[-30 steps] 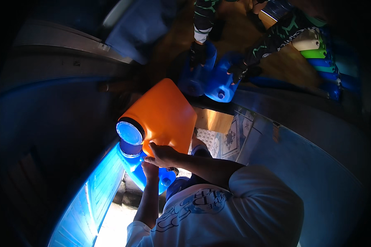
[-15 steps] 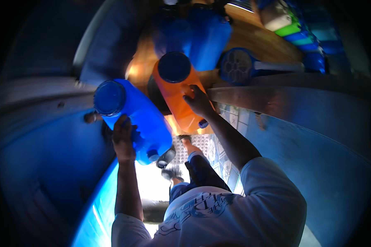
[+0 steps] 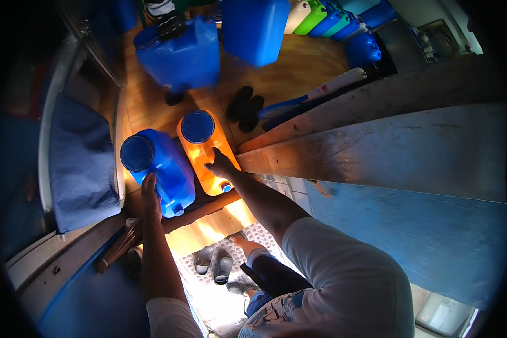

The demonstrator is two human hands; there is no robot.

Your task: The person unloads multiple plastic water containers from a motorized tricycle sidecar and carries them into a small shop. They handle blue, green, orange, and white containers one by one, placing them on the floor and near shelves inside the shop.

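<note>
A blue plastic water jug (image 3: 166, 169) with a round dark-blue cap stands at the doorway sill, and my left hand (image 3: 151, 197) is wrapped round its handle. Right beside it is an orange water jug (image 3: 222, 143), also topped by a round blue cap. My right hand (image 3: 222, 164) grips the handle of the orange jug, thumb showing on top. Each jug has a small spout cap at the end nearer me. Parts of both handles are hidden by my fingers.
Beyond, another person's dark-gloved hand (image 3: 170, 25) holds a blue jug (image 3: 180, 59), with another blue jug (image 3: 256, 28) beside it. Several coloured jugs line the far right. Dark slippers (image 3: 245, 107) lie on the wooden floor (image 3: 315, 56). A wooden board (image 3: 377, 146) borders the right side.
Both jugs have moved forward through the doorway in my hands, down to the sill. My view has shifted, and a gloved person with a blue jug now shows ahead.
</note>
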